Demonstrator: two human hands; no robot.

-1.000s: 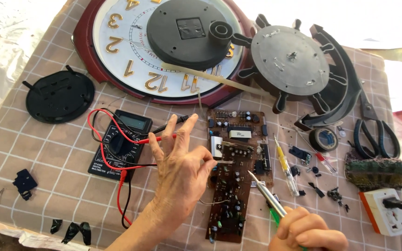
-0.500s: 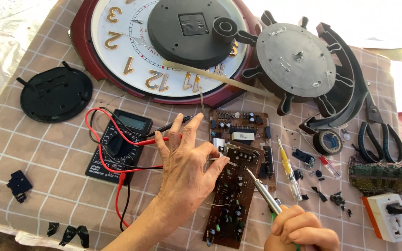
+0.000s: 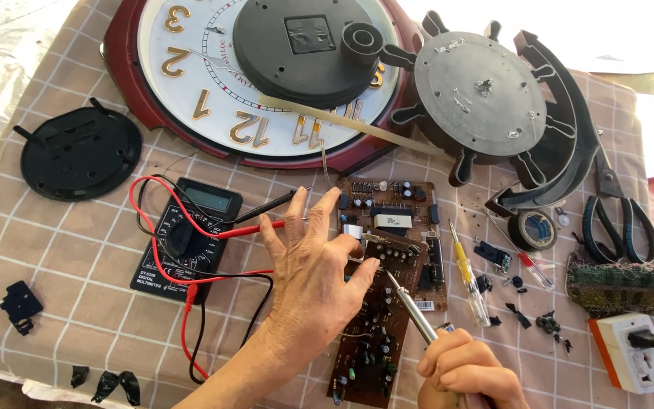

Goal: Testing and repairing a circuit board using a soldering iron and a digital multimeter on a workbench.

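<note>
Multimeter left of the hands; wall clock beyond them; scissors and extension socket right.
</note>
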